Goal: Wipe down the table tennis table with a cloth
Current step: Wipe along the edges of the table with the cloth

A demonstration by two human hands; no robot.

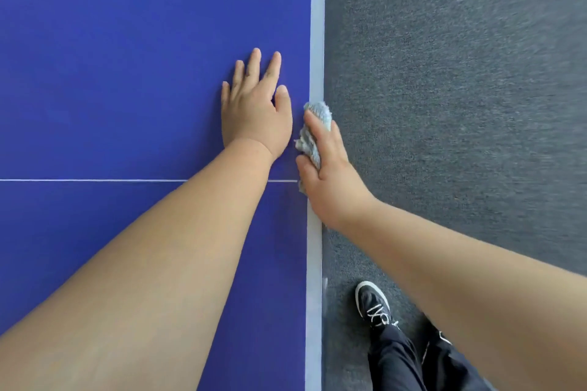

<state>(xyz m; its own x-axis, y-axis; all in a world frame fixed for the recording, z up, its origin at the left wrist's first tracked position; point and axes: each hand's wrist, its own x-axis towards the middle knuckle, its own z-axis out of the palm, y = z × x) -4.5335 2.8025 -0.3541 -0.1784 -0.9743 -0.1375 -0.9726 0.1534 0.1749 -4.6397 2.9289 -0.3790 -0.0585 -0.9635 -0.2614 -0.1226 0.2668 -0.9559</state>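
Note:
The blue table tennis table (111, 57) fills the left half of the view, with a thin white centre line running across it and a white band (317, 25) along its right edge. My left hand (255, 108) lies flat on the blue surface, fingers straight and spread, close to that edge. My right hand (328, 173) grips a bunched light blue cloth (319, 113) and holds it against the white edge band, just right of my left hand. Part of the cloth is hidden under my fingers.
Grey carpet (460, 73) covers the floor right of the table. My foot in a black shoe with white laces (374, 305) and my dark trouser leg (403, 359) stand on the carpet beside the table edge at the bottom.

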